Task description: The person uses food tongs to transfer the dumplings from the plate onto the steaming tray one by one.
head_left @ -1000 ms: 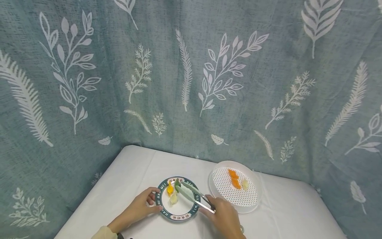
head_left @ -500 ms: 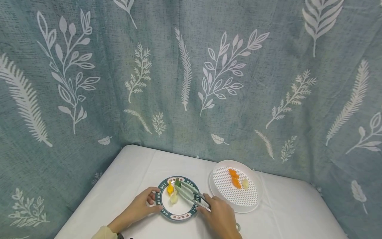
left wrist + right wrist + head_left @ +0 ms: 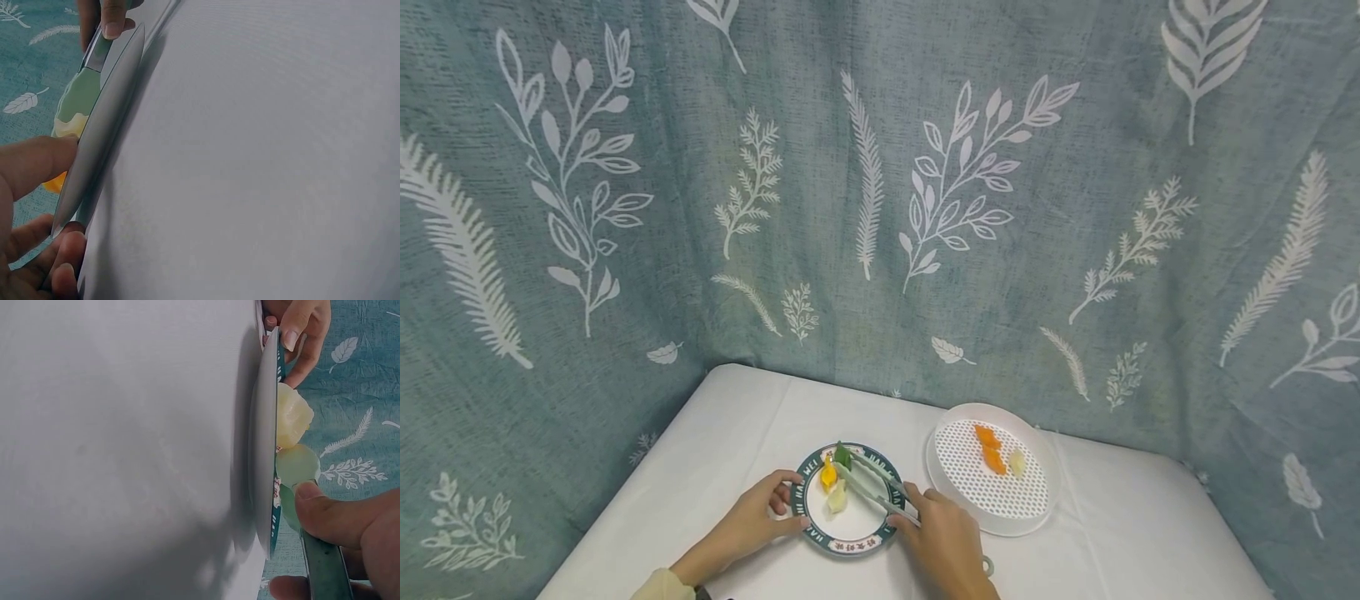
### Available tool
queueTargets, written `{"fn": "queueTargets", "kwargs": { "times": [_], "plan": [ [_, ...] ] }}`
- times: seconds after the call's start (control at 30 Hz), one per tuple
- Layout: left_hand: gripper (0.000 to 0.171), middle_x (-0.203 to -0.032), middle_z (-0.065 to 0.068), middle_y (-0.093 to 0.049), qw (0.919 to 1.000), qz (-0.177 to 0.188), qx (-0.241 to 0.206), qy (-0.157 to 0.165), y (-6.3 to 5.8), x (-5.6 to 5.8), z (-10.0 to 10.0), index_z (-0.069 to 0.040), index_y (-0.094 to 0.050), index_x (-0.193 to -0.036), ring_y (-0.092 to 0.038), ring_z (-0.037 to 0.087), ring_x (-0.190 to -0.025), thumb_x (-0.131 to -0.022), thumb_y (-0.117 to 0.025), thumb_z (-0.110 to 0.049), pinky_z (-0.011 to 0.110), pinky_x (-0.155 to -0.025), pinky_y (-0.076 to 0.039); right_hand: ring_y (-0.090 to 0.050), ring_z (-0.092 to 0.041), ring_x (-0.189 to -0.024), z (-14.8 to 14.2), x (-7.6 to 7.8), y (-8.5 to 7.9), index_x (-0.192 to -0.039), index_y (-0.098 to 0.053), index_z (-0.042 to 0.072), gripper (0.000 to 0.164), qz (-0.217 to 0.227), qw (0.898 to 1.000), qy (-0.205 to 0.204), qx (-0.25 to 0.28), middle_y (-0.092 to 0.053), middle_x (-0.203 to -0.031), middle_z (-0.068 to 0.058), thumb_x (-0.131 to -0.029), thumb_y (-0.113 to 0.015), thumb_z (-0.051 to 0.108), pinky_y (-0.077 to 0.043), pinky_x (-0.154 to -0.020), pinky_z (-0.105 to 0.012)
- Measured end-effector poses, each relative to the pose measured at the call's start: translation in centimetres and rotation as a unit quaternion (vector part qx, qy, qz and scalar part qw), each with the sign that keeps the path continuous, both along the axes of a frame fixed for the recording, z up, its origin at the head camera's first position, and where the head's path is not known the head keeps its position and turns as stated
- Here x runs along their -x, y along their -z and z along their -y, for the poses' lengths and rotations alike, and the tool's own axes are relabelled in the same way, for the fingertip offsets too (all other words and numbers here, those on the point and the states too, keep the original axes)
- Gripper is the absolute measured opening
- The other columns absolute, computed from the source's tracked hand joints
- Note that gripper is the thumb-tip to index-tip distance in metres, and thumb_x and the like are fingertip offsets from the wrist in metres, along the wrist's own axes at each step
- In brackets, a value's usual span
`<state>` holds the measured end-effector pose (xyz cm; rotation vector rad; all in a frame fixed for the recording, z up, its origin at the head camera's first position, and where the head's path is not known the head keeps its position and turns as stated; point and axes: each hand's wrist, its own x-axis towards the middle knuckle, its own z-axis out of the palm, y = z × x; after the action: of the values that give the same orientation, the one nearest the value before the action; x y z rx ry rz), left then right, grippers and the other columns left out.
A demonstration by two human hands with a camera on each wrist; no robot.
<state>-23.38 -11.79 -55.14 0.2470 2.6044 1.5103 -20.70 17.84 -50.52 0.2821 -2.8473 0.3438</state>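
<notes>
In the head view, my left hand (image 3: 760,517) pinches the left rim of a round plate (image 3: 850,547), white with a green lettered border. Its thumb is on top and its fingers are below, as the left wrist view shows. My right hand (image 3: 943,533) grips tongs (image 3: 859,489) with pale green tips. Those tips reach over the plate to a green dumpling-like piece (image 3: 842,455) by the far rim; whether they squeeze it I cannot tell. A yellow piece (image 3: 827,475) and a pale cream piece (image 3: 837,497) lie beside it.
Right of the plate stands a round white steamer tray (image 3: 958,486) with a perforated base. It holds orange pieces (image 3: 992,460) and one pale piece (image 3: 1017,463). A white cloth covers the table (image 3: 1120,517). Behind hangs a leaf-patterned teal curtain (image 3: 820,167).
My right hand has shifted left with the tongs, their tips moving slightly toward the far left of the plate. The green piece has moved a little that way too. My left hand stays still.
</notes>
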Motion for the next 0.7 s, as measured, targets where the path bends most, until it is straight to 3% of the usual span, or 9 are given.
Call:
{"fn": "queueTargets", "kwargs": {
  "times": [0.33,0.57,0.7],
  "plan": [
    [0.071,-0.101,-0.001,-0.056,0.9999,-0.003,0.01,-0.005,0.0,0.0,-0.1,-0.015,-0.057,-0.137,-0.051,0.017,-0.089,-0.078,-0.091,-0.036,0.029,-0.073,-0.046,-0.038,-0.008,-0.057,-1.2,0.0,0.5,-0.123,-0.076,0.018,0.048,-0.044,0.999,-0.027,0.018,-0.053,-0.069,0.012,-0.085,-0.08,0.046,-0.036,-0.053,-0.028],
    [0.069,-0.1,-0.002,-0.057,0.9998,-0.008,0.019,-0.006,-0.1,-0.1,-0.1,-0.015,-0.058,-0.136,-0.052,0.016,-0.089,-0.078,-0.091,-0.035,0.028,-0.073,-0.046,-0.047,-0.01,-0.061,-2.3,-0.7,-0.4,-0.123,-0.077,0.017,0.047,-0.07,0.997,-0.025,0.033,-0.058,-0.072,0.011,-0.084,-0.082,0.043,-0.043,-0.056,-0.034],
    [0.07,-0.1,-0.002,-0.057,0.9997,-0.007,0.021,-0.009,0.0,-0.1,-0.1,-0.015,-0.058,-0.136,-0.052,0.016,-0.089,-0.078,-0.091,-0.035,0.028,-0.073,-0.046,-0.043,-0.009,-0.059,-3.0,-0.8,-1.1,-0.123,-0.077,0.018,0.047,-0.063,0.997,-0.014,0.044,-0.054,-0.07,0.012,-0.085,-0.081,0.045,-0.041,-0.055,-0.032]
  ]
}}
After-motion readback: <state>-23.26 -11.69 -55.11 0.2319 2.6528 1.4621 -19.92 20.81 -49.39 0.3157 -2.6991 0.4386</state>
